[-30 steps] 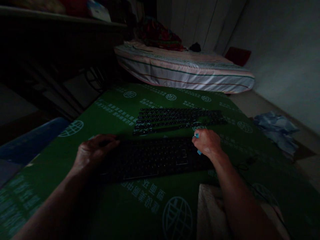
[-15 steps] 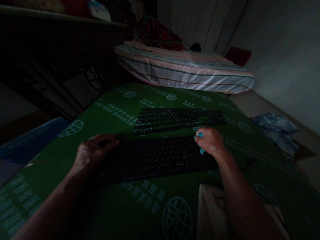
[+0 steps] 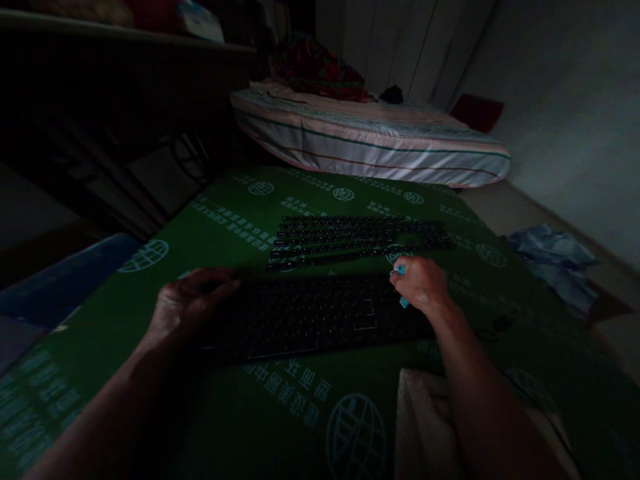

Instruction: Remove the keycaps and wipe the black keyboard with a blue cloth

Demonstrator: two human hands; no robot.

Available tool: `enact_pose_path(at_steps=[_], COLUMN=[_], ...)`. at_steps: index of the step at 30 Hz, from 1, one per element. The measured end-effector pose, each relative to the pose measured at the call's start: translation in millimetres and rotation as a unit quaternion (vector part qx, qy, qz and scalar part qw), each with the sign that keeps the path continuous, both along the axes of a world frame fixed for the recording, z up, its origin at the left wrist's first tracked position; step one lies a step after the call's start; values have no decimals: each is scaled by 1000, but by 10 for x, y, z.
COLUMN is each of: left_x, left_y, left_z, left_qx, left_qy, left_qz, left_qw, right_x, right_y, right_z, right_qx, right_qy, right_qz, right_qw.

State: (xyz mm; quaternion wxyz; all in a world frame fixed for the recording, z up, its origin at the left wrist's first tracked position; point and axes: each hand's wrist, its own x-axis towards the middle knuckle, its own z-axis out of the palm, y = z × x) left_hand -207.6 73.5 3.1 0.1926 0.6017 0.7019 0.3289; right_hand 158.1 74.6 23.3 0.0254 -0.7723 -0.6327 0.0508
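A black keyboard (image 3: 310,317) lies on a green printed cloth (image 3: 280,413) in dim light. My left hand (image 3: 187,307) grips the keyboard's left end, fingers curled over its far corner. My right hand (image 3: 420,283) is closed around a small light-blue tool (image 3: 400,287) at the keyboard's right end, near its far edge. Just beyond lies a second black piece with rows of keys (image 3: 350,237), flat on the cloth.
A pale cloth (image 3: 420,427) lies under my right forearm. A thin dark cable (image 3: 493,327) runs on the cloth to the right. A striped mattress (image 3: 375,143) is beyond, a crumpled blue-grey cloth (image 3: 550,257) at right, dark furniture (image 3: 115,133) at left.
My right hand has shifted slightly to the right along the keyboard's far edge with the blue tool. The left hand and keyboard have stayed put.
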Motion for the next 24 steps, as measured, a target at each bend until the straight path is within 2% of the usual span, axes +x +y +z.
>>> enact_pose_path(at_steps=[6,11,24], left_x=[5,-14,2], left_y=[16,27,12], left_z=[16,10,11], left_qx=[-18,-8,-16], left_qy=[10,36,25], left_qz=[13,5,11], left_qw=[1000,999,1000], right_x=[18,2,26], right_y=[-9,-12,-12], right_z=[14,5,16], right_qx=[8,8,-1], right_qy=[3,10,-1], right_qz=[-14,1,-4], right_qw=[1000,1000,1000])
